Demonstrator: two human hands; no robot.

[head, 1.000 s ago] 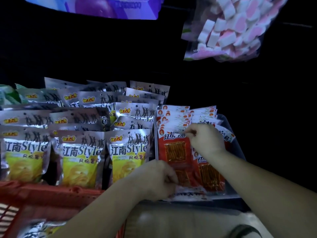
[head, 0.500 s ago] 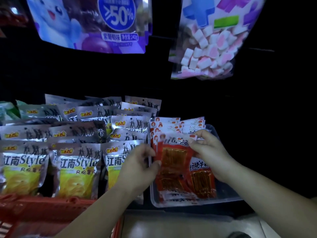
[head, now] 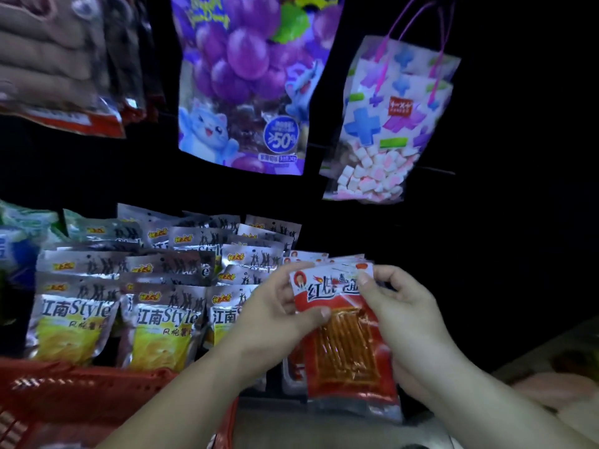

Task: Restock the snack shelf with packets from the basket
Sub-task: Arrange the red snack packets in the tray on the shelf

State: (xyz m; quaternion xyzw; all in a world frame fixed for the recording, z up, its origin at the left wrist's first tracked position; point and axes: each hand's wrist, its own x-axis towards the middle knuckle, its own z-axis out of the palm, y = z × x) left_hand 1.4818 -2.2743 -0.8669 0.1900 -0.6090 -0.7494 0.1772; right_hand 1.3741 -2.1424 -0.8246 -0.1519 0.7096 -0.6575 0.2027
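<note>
A red snack packet (head: 343,348) with a clear window of orange sticks stands upright in front of the row of like packets (head: 324,258). My left hand (head: 275,315) pinches its left edge, thumb on the front. At the packet's top right, my right hand (head: 405,306) grips it with thumb and fingers. Silver and yellow chip packets (head: 162,322) fill the shelf to the left in several rows. The red basket (head: 81,390) sits at the bottom left, under my left forearm.
A purple grape-print bag (head: 243,92) and a marshmallow bag with pink handles (head: 389,124) hang above. Brown and red packets (head: 61,66) hang top left. Green and blue packets (head: 19,241) sit at the far left. Dark space lies right of the red packets.
The view has tilted up, showing more of the hanging bags. Both hands have lifted the front red packet upright and hold it higher, closer together than before.
</note>
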